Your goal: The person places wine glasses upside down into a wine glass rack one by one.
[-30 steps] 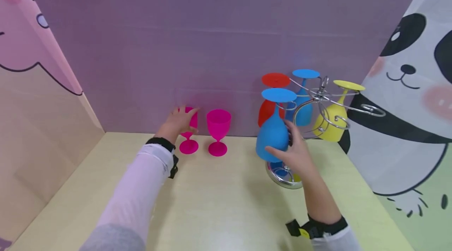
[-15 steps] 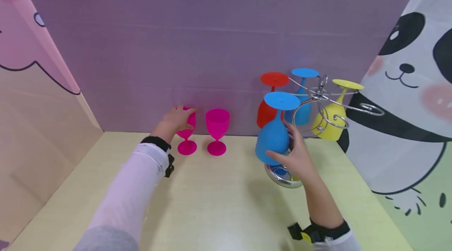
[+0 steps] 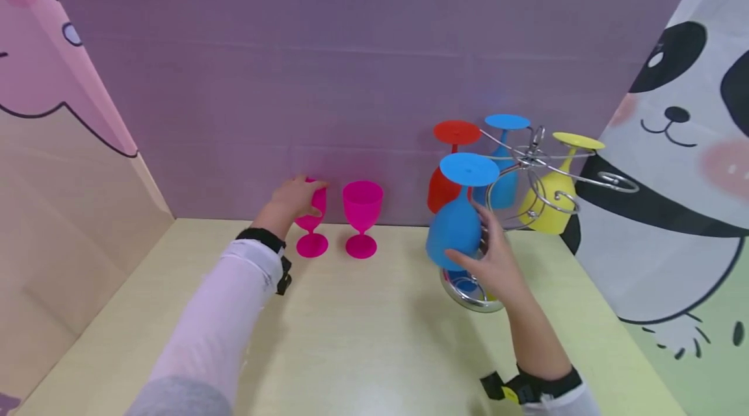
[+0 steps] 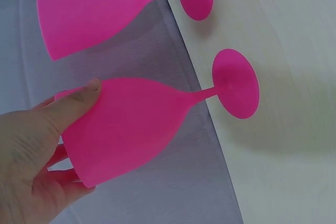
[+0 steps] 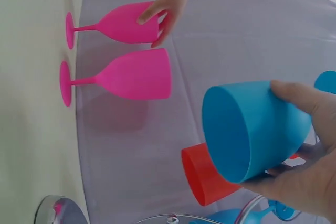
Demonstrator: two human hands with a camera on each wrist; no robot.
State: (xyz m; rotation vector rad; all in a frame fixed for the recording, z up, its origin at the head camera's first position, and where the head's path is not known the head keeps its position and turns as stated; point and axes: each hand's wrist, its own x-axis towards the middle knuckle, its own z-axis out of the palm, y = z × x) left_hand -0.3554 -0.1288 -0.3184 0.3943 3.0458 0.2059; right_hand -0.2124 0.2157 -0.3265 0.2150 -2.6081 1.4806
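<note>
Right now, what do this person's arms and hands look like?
The left hand and right hand are bare. The left sleeve is long and pale, grey nearer the body, beside a black wrist strap with a small black block. The right sleeve is pale, beside a second black strap with another black block and a yellow mark.

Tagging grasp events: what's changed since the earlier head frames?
Right hand moved the front blue goblet slightly right and down in view. Left hand closed in on the left pink goblet. Nothing released. The right pink goblet, red goblet, rear blue goblet, yellow goblet and rack stayed put.
</note>
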